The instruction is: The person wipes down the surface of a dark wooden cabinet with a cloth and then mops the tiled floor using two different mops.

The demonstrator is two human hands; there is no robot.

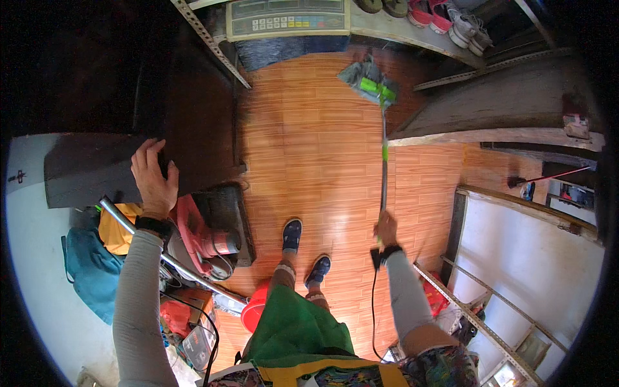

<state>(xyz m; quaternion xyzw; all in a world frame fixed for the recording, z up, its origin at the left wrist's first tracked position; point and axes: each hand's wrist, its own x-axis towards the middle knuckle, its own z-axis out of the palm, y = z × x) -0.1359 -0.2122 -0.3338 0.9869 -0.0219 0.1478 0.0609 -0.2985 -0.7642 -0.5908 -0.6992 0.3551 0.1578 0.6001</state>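
My right hand grips the upper handle of a flat mop, whose thin grey pole runs forward over the wood-look floor. At its far end, a grey cloth mop pad with a bright green head lies on the floor below a shelf. My left hand is raised at the left, fingers spread and holding nothing. It overlaps the edge of a dark panel; whether it touches the panel I cannot tell. Each wrist wears a black band with a cable.
Ahead, a low shelf carries a digital scale and several shoes. Left are a red power tool, a metal pole, a teal bag and a red bucket. A wooden door frame and slotted metal rack stand right.
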